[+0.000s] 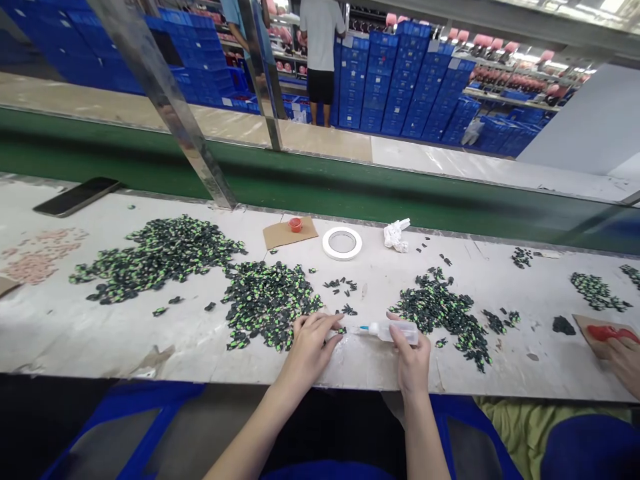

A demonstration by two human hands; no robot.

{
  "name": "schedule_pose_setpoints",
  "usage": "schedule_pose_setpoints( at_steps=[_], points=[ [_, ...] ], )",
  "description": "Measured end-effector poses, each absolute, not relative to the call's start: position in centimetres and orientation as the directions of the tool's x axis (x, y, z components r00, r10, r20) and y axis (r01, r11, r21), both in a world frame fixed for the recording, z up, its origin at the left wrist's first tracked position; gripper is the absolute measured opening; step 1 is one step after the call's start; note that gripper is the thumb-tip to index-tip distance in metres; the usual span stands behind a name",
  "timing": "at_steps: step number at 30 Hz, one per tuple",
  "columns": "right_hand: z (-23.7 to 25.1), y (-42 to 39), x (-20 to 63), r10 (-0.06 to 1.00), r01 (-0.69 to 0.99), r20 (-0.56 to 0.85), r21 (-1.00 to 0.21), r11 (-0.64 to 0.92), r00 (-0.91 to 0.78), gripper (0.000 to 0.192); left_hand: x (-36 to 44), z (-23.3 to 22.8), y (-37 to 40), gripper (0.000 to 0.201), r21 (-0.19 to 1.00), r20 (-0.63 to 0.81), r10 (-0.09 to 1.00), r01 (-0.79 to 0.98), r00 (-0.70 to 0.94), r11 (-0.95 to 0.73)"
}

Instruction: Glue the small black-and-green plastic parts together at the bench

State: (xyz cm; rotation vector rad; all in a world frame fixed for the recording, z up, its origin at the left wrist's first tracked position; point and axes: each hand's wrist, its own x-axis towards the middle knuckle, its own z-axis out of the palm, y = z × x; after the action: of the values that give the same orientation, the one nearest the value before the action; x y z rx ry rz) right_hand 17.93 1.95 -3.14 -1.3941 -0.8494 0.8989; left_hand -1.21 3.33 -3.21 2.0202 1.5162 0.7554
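Observation:
My right hand (413, 357) grips a small clear glue bottle (395, 331) with a blue-tipped nozzle pointing left. My left hand (313, 341) pinches a tiny black-and-green part (341, 329) against the worktable, right at the nozzle tip. A heap of the same black-and-green parts (267, 301) lies just left of my left hand. Another heap (443, 313) lies just right of the bottle. The worktable (75, 333) is white and scuffed.
A larger parts heap (160, 257) and pinkish bits (37, 257) lie far left, near a phone (76, 196). Tape roll (342, 243), red cap on cardboard (295, 225) and crumpled tissue (397, 235) sit behind. A co-worker's hand (623, 353) holds a red tool at right. Green conveyor (350, 190) runs beyond.

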Motion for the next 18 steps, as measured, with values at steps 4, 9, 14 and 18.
schedule_pose_setpoints(
  at_steps=[4,9,14,18],
  points=[
    [-2.8,1.8,16.8,0.89,0.12,0.008,-0.991,-0.053,0.456,0.038,-1.0,-3.5,3.4,0.03,0.692,0.154,0.968,0.678,0.198,-0.248],
    [-2.6,2.1,16.3,0.908,0.149,-0.011,-0.986,-0.08,0.419,0.032,-1.1,-3.3,3.4,0.03,0.713,0.123,0.978,0.67,0.171,-0.207],
    [-2.4,2.4,16.3,0.923,0.125,-0.047,-0.987,-0.102,0.382,0.029,-1.1,-2.9,3.5,0.028,0.721,0.1,0.98,0.667,0.17,-0.189],
    [-2.3,2.5,16.2,0.922,0.101,-0.067,-0.988,-0.113,0.382,0.03,-1.1,-3.0,3.5,0.027,0.721,0.105,0.982,0.668,0.159,-0.185]
  ],
)
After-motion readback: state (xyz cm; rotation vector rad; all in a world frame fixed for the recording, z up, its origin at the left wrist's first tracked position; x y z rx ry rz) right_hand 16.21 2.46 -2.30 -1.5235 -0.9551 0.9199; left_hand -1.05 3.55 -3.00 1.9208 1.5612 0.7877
